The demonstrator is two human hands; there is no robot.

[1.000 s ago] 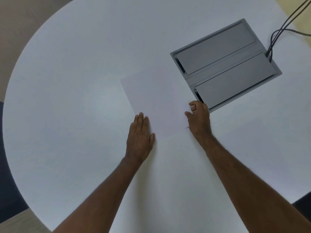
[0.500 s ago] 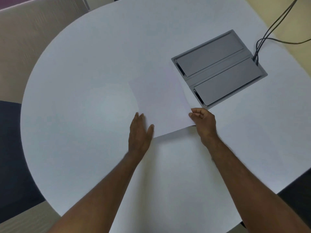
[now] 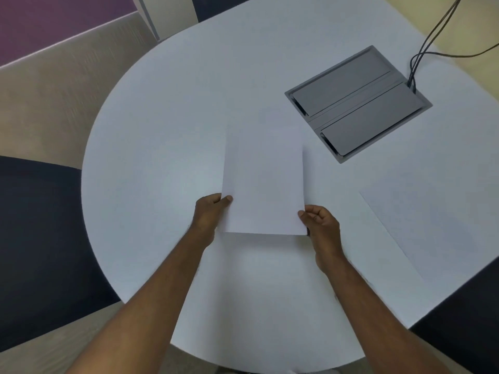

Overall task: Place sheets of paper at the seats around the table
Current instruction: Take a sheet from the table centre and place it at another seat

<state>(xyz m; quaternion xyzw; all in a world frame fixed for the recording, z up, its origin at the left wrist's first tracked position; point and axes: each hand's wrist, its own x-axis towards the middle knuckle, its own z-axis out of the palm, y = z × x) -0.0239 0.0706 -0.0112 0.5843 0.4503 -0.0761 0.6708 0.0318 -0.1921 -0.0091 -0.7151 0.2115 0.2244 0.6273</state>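
Observation:
I hold a white sheet of paper (image 3: 263, 182) above the white round table (image 3: 167, 136), near its middle. My left hand (image 3: 209, 214) pinches the sheet's lower left edge. My right hand (image 3: 320, 220) pinches its lower right corner. The sheet is lifted and tilted towards me, its near edge casting a shadow on the tabletop. A second white sheet (image 3: 429, 228) lies flat on the table at the right, close to the table's edge.
A grey cable box (image 3: 359, 103) with two lids is set into the tabletop at the back right, with black cables (image 3: 421, 49) running out of it. Dark chair seats show at the left (image 3: 35, 238), the top (image 3: 216, 4) and the lower right (image 3: 464, 327).
The sheet lay flat under both hands; now both hands grip it and have lifted it off the table. The view has shifted, and a second sheet has come into view at the right.

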